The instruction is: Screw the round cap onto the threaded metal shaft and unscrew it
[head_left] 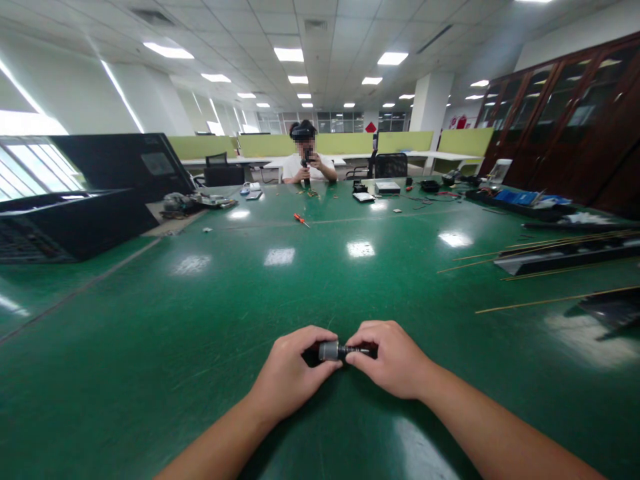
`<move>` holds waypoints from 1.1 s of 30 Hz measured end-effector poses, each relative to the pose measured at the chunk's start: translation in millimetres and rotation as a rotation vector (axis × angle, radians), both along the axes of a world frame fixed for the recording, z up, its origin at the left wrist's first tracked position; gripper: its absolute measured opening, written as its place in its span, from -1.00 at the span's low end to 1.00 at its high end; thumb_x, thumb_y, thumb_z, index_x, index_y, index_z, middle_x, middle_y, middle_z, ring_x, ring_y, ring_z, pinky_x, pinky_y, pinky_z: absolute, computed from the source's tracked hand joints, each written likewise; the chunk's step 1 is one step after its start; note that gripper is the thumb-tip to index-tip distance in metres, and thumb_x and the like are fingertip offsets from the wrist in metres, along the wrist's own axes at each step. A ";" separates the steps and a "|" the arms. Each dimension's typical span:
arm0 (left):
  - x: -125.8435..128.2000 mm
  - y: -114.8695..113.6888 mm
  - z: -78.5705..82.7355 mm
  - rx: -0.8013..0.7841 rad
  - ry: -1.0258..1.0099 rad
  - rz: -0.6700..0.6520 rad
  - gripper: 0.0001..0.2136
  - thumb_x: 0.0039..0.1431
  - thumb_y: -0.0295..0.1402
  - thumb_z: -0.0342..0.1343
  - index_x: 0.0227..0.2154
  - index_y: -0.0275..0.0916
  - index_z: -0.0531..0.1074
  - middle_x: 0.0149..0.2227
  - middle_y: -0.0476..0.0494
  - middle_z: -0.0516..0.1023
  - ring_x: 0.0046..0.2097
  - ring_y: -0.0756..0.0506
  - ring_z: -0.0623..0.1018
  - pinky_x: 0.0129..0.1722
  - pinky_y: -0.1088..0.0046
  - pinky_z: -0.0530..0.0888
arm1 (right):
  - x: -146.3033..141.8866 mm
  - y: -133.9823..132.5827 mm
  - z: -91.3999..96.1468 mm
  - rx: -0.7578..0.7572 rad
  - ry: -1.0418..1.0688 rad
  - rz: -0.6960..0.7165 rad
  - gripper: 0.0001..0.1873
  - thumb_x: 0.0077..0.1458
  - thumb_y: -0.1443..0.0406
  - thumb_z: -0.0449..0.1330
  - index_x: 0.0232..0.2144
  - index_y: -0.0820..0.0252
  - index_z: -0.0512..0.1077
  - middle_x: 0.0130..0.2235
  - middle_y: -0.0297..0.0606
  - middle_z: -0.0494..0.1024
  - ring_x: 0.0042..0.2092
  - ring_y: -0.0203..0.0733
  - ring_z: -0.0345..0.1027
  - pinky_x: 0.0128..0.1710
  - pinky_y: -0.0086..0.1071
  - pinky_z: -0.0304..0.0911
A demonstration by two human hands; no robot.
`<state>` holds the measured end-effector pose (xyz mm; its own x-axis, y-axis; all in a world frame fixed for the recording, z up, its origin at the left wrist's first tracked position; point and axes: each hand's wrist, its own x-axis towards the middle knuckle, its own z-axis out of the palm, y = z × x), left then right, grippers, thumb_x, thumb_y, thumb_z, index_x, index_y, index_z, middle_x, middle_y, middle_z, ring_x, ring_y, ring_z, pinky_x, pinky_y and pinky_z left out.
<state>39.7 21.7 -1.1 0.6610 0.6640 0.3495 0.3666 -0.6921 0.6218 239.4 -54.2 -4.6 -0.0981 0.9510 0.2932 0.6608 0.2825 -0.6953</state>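
My left hand [295, 363] is closed, thumb and fingers around the thick end of a grey and black cylindrical part [329, 351]. A thinner, ringed dark shaft [353, 350] with a pale metallic tip extends from it to the right. My right hand [393, 357] pinches that shaft between thumb and fingers. The piece lies roughly level, low over the green tabletop [225, 300]; whether it touches the surface I cannot tell. Its exact kind is too small to make out.
An orange-handled screwdriver [301, 219] lies mid-table. On the left stands a black computer case [75, 227]. Thin yellow rods [525, 308] and black trays [565, 260] are at the right. Across the table a person [307, 163] wearing a headset holds a dark tool.
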 end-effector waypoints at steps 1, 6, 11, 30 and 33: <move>-0.2 0.2 -0.1 0.005 -0.005 0.005 -0.79 0.02 -0.40 0.31 -0.24 -0.12 0.52 -0.27 0.03 0.60 -0.24 -0.05 0.57 -0.21 0.47 0.45 | -0.3 -0.4 0.4 -0.002 0.007 -0.004 -0.89 0.08 0.33 0.26 -0.33 0.14 0.60 -0.38 -0.32 0.55 -0.33 -0.26 0.38 -0.31 -0.41 0.15; -0.5 0.4 0.9 0.025 -0.006 0.035 -0.78 0.01 -0.39 0.32 -0.23 -0.11 0.52 -0.27 0.04 0.61 -0.23 -0.05 0.58 -0.21 0.46 0.45 | -1.6 -0.8 2.1 0.004 0.030 -0.030 -0.89 0.09 0.33 0.25 -0.33 0.13 0.59 -0.37 -0.33 0.56 -0.32 -0.26 0.38 -0.31 -0.40 0.15; 0.8 0.8 1.7 0.031 -0.020 0.036 -0.78 0.01 -0.40 0.32 -0.24 -0.11 0.52 -0.28 0.05 0.61 -0.25 -0.04 0.58 -0.22 0.47 0.45 | -2.2 0.2 -0.1 0.013 0.050 -0.041 -0.91 0.08 0.33 0.25 -0.33 0.13 0.57 -0.36 -0.34 0.55 -0.32 -0.26 0.38 -0.30 -0.40 0.16; 1.1 3.1 -0.6 0.059 -0.051 0.048 -0.76 0.00 -0.40 0.32 -0.23 -0.11 0.51 -0.28 0.04 0.60 -0.25 -0.05 0.57 -0.22 0.46 0.46 | -4.0 0.1 -2.8 -0.009 0.060 -0.079 -0.94 0.09 0.32 0.25 -0.35 0.13 0.53 -0.39 -0.36 0.50 -0.35 -0.28 0.33 -0.37 -0.42 0.12; 0.8 3.6 -1.5 0.064 -0.054 0.057 -0.76 0.00 -0.40 0.32 -0.23 -0.12 0.51 -0.28 0.02 0.60 -0.24 -0.05 0.57 -0.21 0.45 0.46 | -3.5 0.5 -2.4 -0.014 0.062 -0.093 -0.93 0.09 0.32 0.24 -0.33 0.13 0.54 -0.39 -0.35 0.50 -0.36 -0.28 0.33 -0.37 -0.41 0.12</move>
